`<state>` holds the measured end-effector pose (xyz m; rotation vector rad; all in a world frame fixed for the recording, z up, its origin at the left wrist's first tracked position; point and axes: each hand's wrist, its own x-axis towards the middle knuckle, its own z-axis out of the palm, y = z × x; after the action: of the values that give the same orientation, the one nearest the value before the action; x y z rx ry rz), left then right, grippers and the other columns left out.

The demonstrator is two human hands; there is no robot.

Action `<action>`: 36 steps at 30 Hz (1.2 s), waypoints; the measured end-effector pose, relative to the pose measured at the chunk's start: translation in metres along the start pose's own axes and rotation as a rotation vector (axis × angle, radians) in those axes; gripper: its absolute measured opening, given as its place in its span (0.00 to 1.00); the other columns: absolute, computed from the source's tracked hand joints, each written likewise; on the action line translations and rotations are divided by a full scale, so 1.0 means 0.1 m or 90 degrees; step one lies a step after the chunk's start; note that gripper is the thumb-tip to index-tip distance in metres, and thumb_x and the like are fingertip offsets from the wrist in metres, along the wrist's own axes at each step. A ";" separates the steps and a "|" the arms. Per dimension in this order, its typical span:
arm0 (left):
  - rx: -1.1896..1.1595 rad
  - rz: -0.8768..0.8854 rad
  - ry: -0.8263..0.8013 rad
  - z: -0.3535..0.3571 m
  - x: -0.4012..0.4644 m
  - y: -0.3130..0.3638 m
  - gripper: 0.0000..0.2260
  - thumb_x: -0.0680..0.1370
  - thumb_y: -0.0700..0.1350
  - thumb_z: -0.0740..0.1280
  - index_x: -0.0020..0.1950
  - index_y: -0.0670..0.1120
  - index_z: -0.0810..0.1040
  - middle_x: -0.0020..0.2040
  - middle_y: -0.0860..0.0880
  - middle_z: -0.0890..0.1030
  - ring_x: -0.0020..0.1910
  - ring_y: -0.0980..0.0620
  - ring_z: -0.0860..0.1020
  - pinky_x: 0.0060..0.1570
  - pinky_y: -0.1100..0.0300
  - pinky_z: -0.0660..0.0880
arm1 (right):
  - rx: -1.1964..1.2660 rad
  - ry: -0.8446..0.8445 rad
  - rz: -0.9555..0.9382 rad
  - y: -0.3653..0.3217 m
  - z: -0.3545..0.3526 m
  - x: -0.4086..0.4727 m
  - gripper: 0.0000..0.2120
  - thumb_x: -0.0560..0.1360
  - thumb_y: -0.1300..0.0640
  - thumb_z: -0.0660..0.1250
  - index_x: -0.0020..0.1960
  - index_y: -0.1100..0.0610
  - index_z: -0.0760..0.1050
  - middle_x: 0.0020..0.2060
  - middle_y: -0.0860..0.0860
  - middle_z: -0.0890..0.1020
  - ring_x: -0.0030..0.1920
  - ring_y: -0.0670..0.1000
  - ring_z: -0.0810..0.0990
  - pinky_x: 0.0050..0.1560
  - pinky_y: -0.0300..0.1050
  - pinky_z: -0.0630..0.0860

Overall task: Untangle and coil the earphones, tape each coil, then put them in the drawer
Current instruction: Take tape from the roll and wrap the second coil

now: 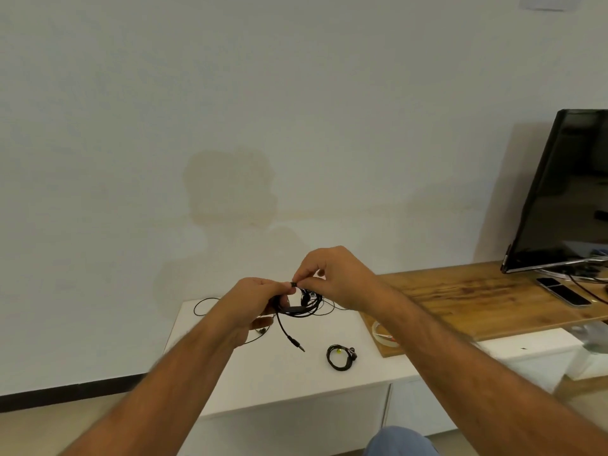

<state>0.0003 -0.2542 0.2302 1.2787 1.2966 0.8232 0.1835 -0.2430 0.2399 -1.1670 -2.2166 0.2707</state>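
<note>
- Black, thin, tangled earphone cable (304, 306) was up in the air over the white counter (250, 373), bunched between both hands.
- Left hand (253, 301) had its fingers curled round the bundle from below; right hand (332, 278) was pinching a small dark piece of the cable at the top, fingertips right against the left hand's.
- The cable's metal jack plug (296, 344) dangled down just short of the counter, and a loose loop trailed off behind the left wrist onto the surface.
- One small black coiled earphone set (340, 357) already sat on the counter, near the front edge. Couldn't tell if it was taped, though there was a yellowish spot on it.
- Clear tape roll (383, 334) lay on the near end of the wooden board (477, 301), close to the right forearm.
- What I'd worry about: pulling on that pinched bit while the rest was still bunched up would probably just tighten the knot instead of freeing it.
- That hanging plug could also swing and snag back through a loop, so the tangle gets worse.
- The trailing loop might drag across and knock the finished coil loose or off the edge.
- No drawer was visibly open, so that step looked a long way off.
</note>
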 end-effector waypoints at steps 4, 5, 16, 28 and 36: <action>-0.068 -0.050 -0.010 -0.02 0.03 -0.02 0.07 0.77 0.45 0.67 0.45 0.45 0.84 0.30 0.52 0.78 0.41 0.52 0.78 0.40 0.58 0.70 | -0.123 -0.025 -0.052 0.00 0.03 -0.03 0.09 0.76 0.53 0.68 0.55 0.52 0.83 0.49 0.46 0.83 0.51 0.48 0.79 0.51 0.45 0.75; -0.081 -0.064 -0.013 -0.02 0.03 -0.03 0.07 0.78 0.45 0.67 0.44 0.45 0.83 0.30 0.53 0.78 0.39 0.53 0.78 0.41 0.58 0.70 | -0.144 -0.030 -0.057 -0.02 0.04 -0.04 0.10 0.76 0.51 0.69 0.55 0.51 0.83 0.50 0.46 0.83 0.52 0.48 0.79 0.51 0.47 0.75; -0.101 -0.065 -0.004 0.03 -0.02 -0.07 0.07 0.77 0.44 0.67 0.41 0.46 0.83 0.29 0.53 0.78 0.39 0.53 0.77 0.45 0.56 0.71 | -0.149 0.036 -0.055 -0.07 0.14 -0.09 0.08 0.77 0.52 0.67 0.50 0.51 0.85 0.46 0.46 0.85 0.48 0.48 0.81 0.45 0.46 0.76; 0.088 0.118 0.070 0.09 -0.05 -0.12 0.08 0.75 0.43 0.69 0.42 0.39 0.84 0.34 0.47 0.80 0.37 0.52 0.74 0.39 0.62 0.68 | 0.182 0.014 0.199 -0.08 0.12 -0.10 0.04 0.69 0.63 0.72 0.38 0.56 0.83 0.31 0.48 0.84 0.31 0.43 0.79 0.34 0.40 0.76; 0.177 0.199 0.046 0.06 -0.06 -0.23 0.05 0.76 0.46 0.70 0.41 0.50 0.85 0.40 0.48 0.84 0.43 0.49 0.80 0.48 0.56 0.75 | 0.388 -0.072 0.278 0.06 0.11 -0.10 0.06 0.68 0.69 0.74 0.43 0.62 0.82 0.35 0.53 0.83 0.39 0.47 0.82 0.50 0.42 0.76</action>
<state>0.0004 -0.2651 0.2080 1.7178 1.3201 0.9362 0.1849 -0.2464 0.2246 -1.2746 -1.7382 1.1253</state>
